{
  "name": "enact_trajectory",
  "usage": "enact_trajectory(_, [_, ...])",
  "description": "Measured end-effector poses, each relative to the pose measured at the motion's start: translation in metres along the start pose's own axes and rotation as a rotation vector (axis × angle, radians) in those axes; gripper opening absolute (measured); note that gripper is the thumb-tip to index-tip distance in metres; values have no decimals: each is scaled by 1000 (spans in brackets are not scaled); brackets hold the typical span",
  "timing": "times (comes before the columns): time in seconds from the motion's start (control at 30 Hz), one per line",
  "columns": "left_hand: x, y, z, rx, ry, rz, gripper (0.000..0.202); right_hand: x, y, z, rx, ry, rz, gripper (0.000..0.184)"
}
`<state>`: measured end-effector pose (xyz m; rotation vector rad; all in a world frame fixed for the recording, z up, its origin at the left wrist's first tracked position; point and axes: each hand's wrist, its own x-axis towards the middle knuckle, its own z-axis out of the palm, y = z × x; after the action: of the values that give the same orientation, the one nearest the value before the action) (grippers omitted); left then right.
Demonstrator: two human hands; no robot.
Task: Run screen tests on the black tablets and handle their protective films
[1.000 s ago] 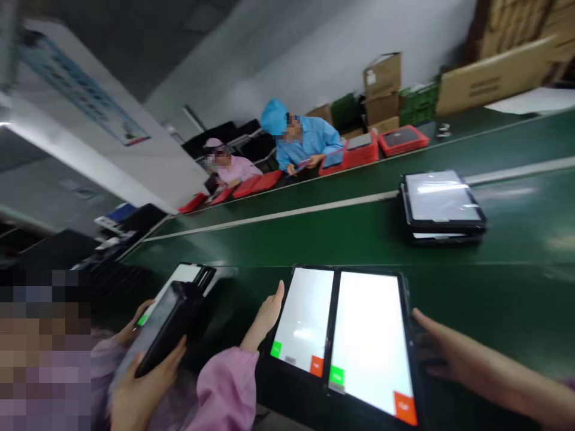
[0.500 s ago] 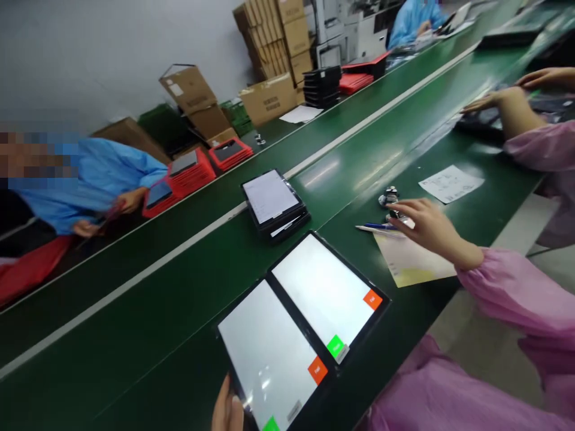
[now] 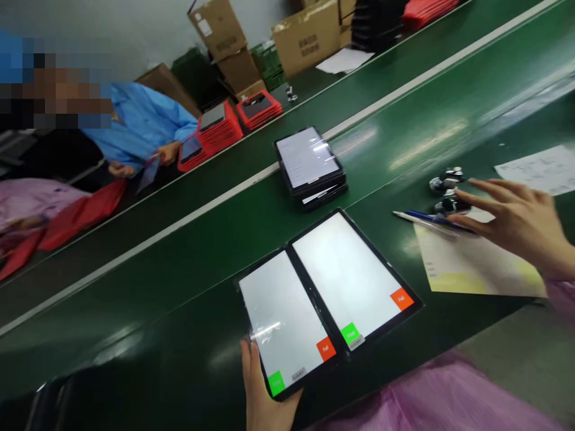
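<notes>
Your left hand sits at the near corner of the left tablet, cut off by the bottom of the view. The thumb rises along the tablet's edge and the fingers are hidden beneath it, so you cannot tell whether it grips or only touches. A right tablet lies edge to edge with it, both flat on the green worktop towards its near edge. Each white screen shows a green button and an orange-red "Fail" button; the green buttons' labels are too small to read.

Your right hand is open, its fingers spread and blurred, above a sheet of paper and just beside small chrome metal parts. You cannot tell whether the fingertips touch them. A blue pen lies across the paper's far edge, and a white printed sheet runs off the right of the view.

A stack of tablets rests farther out, just this side of a white stripe. Beyond it, a co-worker in a blue gown sits by red trays, with cardboard boxes behind.
</notes>
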<state>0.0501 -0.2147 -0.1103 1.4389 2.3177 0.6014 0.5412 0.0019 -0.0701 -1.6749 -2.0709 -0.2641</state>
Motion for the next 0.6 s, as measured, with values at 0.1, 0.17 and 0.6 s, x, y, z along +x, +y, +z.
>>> enact_trajectory(0.1, [-3,12,-8,9,3,-56,112,20,-28,-11,39,43,-22,60])
enact_trajectory(0.17, [-3,19,-15,52,-20,-32,118,43,-58,-8,221,9,-88,52])
enact_trajectory(0.6, [-10,114,20,272,206,832,57,145,-148,87,749,-561,-167,53])
